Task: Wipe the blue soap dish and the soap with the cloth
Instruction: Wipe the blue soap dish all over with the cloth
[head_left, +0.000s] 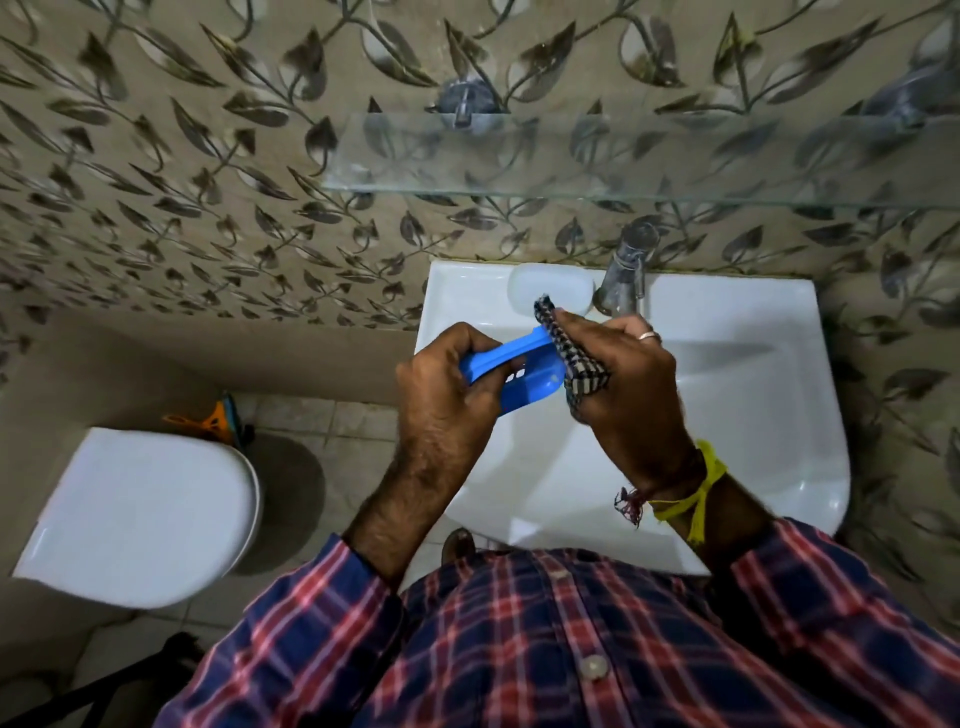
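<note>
A leaf-patterned tiled wall (182, 171) fills the far side of a bathroom, with a glass shelf (597, 156) fixed across it at right. Below the shelf, a white washbasin (753, 395) stands against the wall, a chrome tap (626, 275) at its far rim, while a white toilet (140, 514) with its lid down sits at near left. A person in a red-and-blue plaid shirt (545, 649) stands at the basin's near edge. The left hand (441, 400) grips the blue soap dish (519, 371) by its left end, fingers curled round it, holding it tilted above the bowl. The right hand (623, 395), a ring on one finger and yellow thread at the wrist, clasps a checked cloth (576, 358) and presses it against the dish's right end. A white bar of soap (545, 288) lies on the basin's far ledge, just left of the tap.
</note>
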